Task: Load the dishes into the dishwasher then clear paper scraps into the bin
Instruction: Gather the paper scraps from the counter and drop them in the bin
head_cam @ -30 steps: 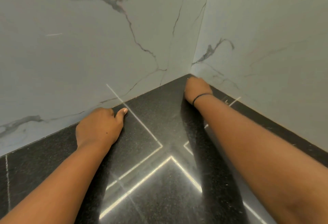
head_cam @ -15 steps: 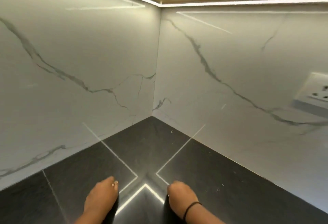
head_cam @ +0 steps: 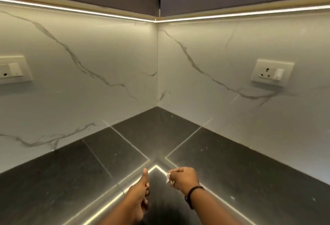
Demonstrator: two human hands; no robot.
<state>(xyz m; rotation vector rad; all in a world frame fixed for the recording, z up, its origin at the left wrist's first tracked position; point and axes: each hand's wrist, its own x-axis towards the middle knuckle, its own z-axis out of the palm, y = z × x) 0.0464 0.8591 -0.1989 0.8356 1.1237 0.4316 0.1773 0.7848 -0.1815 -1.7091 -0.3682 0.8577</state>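
1. The right hand [head_cam: 184, 178], now drawn back from the far corner to the near edge of the black polished stone worktop [head_cam: 71, 171], is pinching small white paper scraps [head_cam: 168, 177] in curled fingers.
2. The left hand [head_cam: 141, 190], also pulled back, is curling loosely, thumb up; whether it is holding anything cannot be told.
3. The corner seems cleared; the bin is coming next.

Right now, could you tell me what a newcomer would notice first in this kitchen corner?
Probably the bright light strip under the cabinets, mirrored as lines on the black countertop. Low in the view, the right hand pinches small white paper scraps, and the left hand is beside it, thumb up.
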